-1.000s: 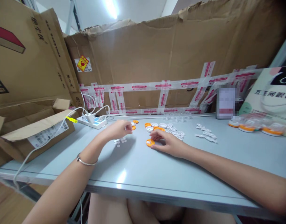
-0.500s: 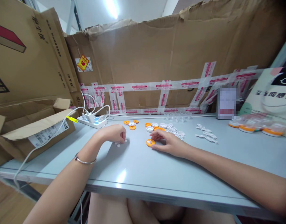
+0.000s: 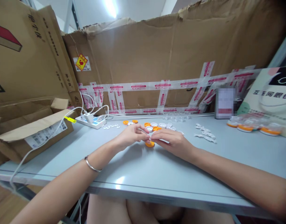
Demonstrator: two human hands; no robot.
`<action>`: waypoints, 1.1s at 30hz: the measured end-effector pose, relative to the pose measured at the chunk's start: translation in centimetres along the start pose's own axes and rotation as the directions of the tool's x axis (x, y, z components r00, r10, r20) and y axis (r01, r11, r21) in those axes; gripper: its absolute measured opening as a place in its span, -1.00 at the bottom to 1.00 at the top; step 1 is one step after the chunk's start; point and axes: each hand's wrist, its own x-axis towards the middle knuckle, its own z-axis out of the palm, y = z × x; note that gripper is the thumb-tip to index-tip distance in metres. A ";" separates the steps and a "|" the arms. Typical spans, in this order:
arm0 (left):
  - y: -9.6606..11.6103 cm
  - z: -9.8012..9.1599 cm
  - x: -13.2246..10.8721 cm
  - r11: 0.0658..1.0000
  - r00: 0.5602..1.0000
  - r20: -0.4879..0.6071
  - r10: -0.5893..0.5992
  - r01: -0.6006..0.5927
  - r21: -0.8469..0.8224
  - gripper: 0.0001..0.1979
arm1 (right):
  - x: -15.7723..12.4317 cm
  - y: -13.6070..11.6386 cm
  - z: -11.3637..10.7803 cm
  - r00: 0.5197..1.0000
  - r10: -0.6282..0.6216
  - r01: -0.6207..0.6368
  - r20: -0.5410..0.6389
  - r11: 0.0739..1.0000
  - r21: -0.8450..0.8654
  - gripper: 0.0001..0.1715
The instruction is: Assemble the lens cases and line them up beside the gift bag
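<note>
Both hands meet at the middle of the table, over an orange round part [image 3: 150, 144] that lies on the surface. My left hand [image 3: 135, 136] is closed in a pinch at its fingertips; what it holds is too small to make out. From the right, my right hand [image 3: 168, 140] pinches at the same spot, its fingertips nearly touching the left ones, with something tiny and pale between them. Just behind the hands are white rings [image 3: 162, 125] and orange rings [image 3: 147, 124]. Small white discs [image 3: 111, 126] lie to the left.
A power strip [image 3: 92, 122] with white cables and an open carton [image 3: 35, 130] stand at the left. White chain-like pieces [image 3: 206, 134], capped orange parts [image 3: 270, 130] and a blurred upright device [image 3: 226, 102] are at the right. Cardboard [image 3: 138, 56] walls the back.
My left hand has moved right, from the small white discs to the orange part. My right hand has let go of the orange part's rim and its fingertips now pinch above it.
</note>
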 end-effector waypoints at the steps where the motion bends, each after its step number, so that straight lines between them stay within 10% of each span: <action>1: -0.1 0.0 0.1 1.000 1.000 0.004 -0.007 0.007 -0.001 -0.79 | 0.0 0.0 0.0 1.000 -0.018 0.018 -0.002 1.000 -0.023 -0.82; 7: -0.8 -0.2 0.6 0.968 0.995 -0.008 0.098 -0.093 0.234 -0.88 | -0.1 0.5 -0.1 0.998 -0.017 0.022 0.065 0.997 -0.074 -0.84; 12: -0.5 -0.7 0.3 0.711 0.969 0.058 0.242 -0.217 0.669 -0.72 | -0.7 1.5 0.1 0.955 0.161 -0.167 0.251 0.986 0.003 -0.82; 33: -1.5 -0.8 0.8 0.639 0.960 0.206 0.191 -0.282 0.716 -0.62 | -0.7 1.5 0.4 0.875 0.260 -0.319 0.408 0.944 0.082 -0.80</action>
